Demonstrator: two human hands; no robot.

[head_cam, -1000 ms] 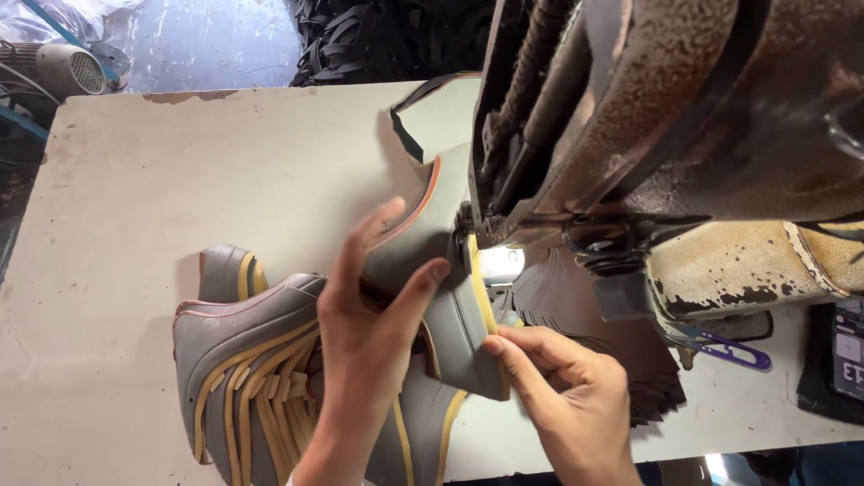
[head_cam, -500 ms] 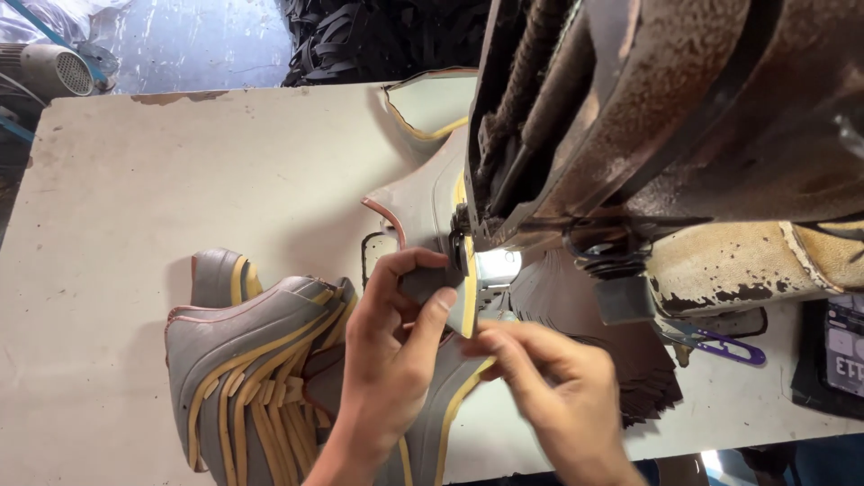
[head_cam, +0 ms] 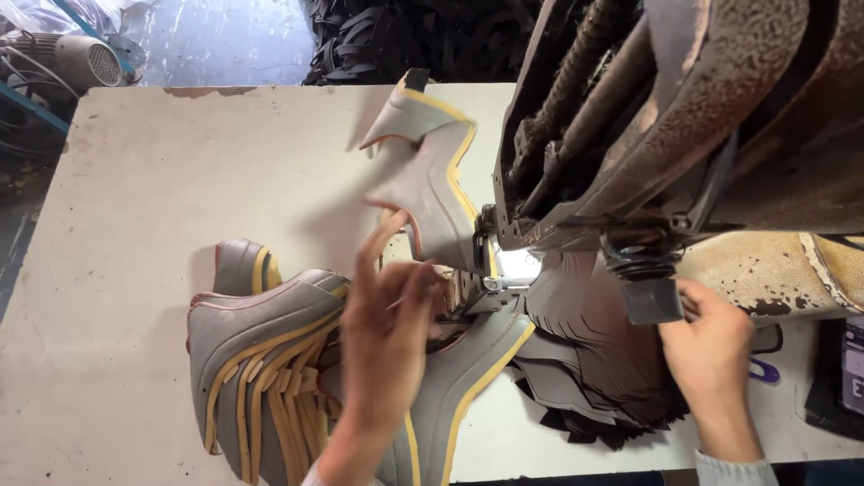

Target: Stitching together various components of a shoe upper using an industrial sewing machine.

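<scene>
A long grey shoe piece with a yellow edge (head_cam: 430, 180) runs under the needle area (head_cam: 490, 274) of a big worn sewing machine (head_cam: 684, 117). Its far end stands up behind the needle and its near end (head_cam: 459, 387) lies toward me. My left hand (head_cam: 387, 315), blurred, pinches this piece just left of the needle, with the forefinger raised. My right hand (head_cam: 711, 346) is off the piece, with its fingers curled on a dark square block (head_cam: 650, 300) that hangs under the machine head.
A stack of grey pieces with yellow strips (head_cam: 256, 360) lies left of my left hand on the pale table (head_cam: 162, 180). Dark cut pieces (head_cam: 594, 360) are piled under the machine. A motor (head_cam: 76, 58) and black scraps (head_cam: 396, 36) lie beyond the table's far edge.
My right hand left the grey piece and moved right onto the dark block. The grey piece has fed farther back, and its far end now stands higher behind the needle.
</scene>
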